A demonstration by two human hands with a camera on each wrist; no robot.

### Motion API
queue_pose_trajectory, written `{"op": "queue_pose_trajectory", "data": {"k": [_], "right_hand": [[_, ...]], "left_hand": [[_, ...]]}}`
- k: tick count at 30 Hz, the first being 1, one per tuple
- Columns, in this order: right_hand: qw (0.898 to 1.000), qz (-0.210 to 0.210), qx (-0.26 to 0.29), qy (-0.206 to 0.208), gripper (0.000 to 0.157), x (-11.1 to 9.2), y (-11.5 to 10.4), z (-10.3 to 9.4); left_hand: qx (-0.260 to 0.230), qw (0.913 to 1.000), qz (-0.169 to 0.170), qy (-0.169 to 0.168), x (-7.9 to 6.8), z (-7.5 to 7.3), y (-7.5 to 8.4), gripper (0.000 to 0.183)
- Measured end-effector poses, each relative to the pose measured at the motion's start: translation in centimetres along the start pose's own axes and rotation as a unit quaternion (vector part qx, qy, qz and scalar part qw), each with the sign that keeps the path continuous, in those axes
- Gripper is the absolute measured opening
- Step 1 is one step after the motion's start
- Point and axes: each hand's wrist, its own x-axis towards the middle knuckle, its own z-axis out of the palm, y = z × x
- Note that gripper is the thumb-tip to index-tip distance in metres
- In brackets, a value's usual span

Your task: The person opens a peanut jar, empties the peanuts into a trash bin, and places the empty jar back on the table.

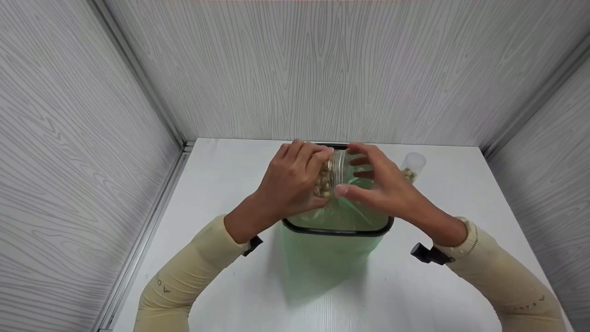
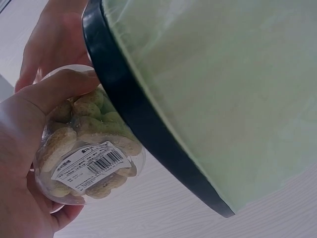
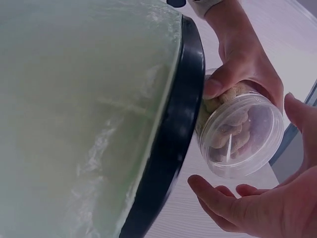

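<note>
A grey wood-grain panel (image 1: 73,152) rises along the left edge of the white table (image 1: 214,184), with a strip of tabletop between it and the bin. The left hand (image 1: 292,177) is curled round a clear jar (image 1: 324,183), thumb and fingers wrapping its rounded side, a cream sleeve (image 1: 198,258) behind. The jar lies on its side in the air, seen from above against the bin opening; it is smooth, see-through plastic, packed with lumpy, rough beige pieces, and its base carries a white barcode label (image 2: 91,167). Its ridged, transparent end faces right. Below stands the bin (image 1: 339,232), centred toward the table's back edge, with a glossy black rounded rim and thin, wrinkled pale green film; white tabletop stretches from it toward the front edge. The right hand (image 1: 385,186) is spread wide, fingers slightly bent around the jar's ridged end and gripping nothing; whether the thumb touches it, I cannot tell. Farther right, partly hidden by that hand, a second clear container (image 1: 413,162) with similar pieces sits near the back edge, apart from the right-hand panel (image 1: 548,138).
</note>
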Motion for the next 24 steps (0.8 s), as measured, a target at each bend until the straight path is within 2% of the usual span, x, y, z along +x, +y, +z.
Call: {"op": "queue_pose_trajectory", "data": {"k": [4, 10, 13, 17, 20, 24], "right_hand": [[0.999, 0.044, 0.006, -0.008, 0.071, 0.05, -0.21, -0.07], [0.999, 0.035, 0.011, -0.012, 0.07, 0.14, -0.2, -0.08], [1.0, 0.015, 0.008, -0.011, 0.075, 0.14, -0.08, -0.07], [0.999, -0.037, 0.0, -0.008, 0.081, 0.16, 0.1, -0.1], [0.996, -0.085, -0.012, -0.003, 0.084, 0.2, 0.29, -0.16], [0.991, -0.128, -0.034, -0.003, 0.088, 0.14, 0.53, -0.25]], "left_hand": [[0.003, 1.0, -0.001, 0.002, -0.02, -0.08, 0.06, 0.069], [0.003, 0.9999, -0.003, -0.009, -0.08, -0.22, 0.09, 0.067], [-0.004, 0.9999, -0.006, -0.014, -0.14, -0.24, 0.08, 0.067], [-0.01, 0.9998, -0.009, -0.017, -0.15, -0.2, 0.08, 0.071], [-0.01, 0.9997, -0.01, -0.02, -0.07, -0.15, 0.07, 0.073], [-0.014, 0.9996, -0.01, -0.025, 0.0, -0.06, 0.02, 0.075]]}}
